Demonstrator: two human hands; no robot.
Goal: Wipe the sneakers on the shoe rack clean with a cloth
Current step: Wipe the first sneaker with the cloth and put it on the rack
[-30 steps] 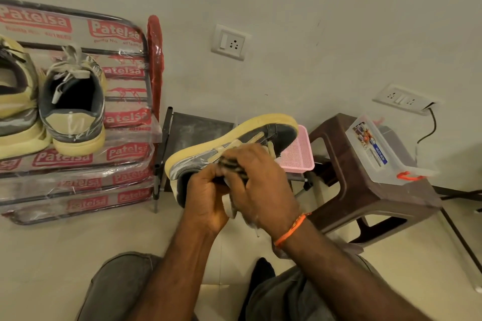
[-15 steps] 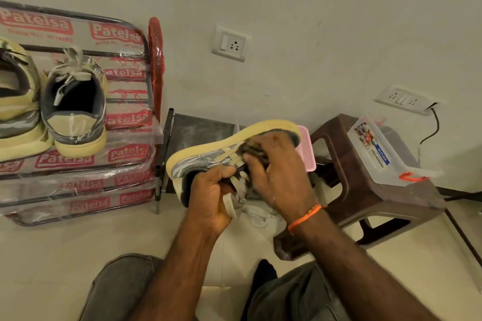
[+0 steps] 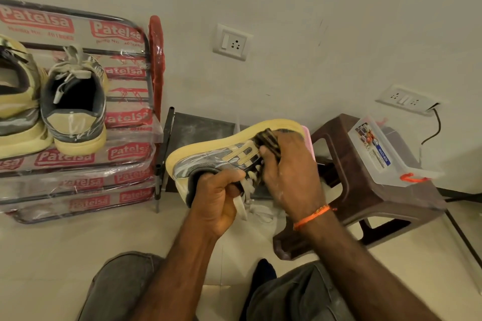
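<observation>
Above the person's knees, off the floor: left hand (image 3: pixel 217 200) curled round the collar of a grey-and-yellow sneaker (image 3: pixel 221 156), sole turned up and away. Right hand (image 3: pixel 292 172) grips a dark cloth (image 3: pixel 268 139), pressed on the sneaker's side toward the toe. Since a second ago the cloth hand has slid from mid-shoe toeward. Beyond, at left, shoe rack (image 3: pixel 154 81) carries two more sneakers (image 3: pixel 74 101).
</observation>
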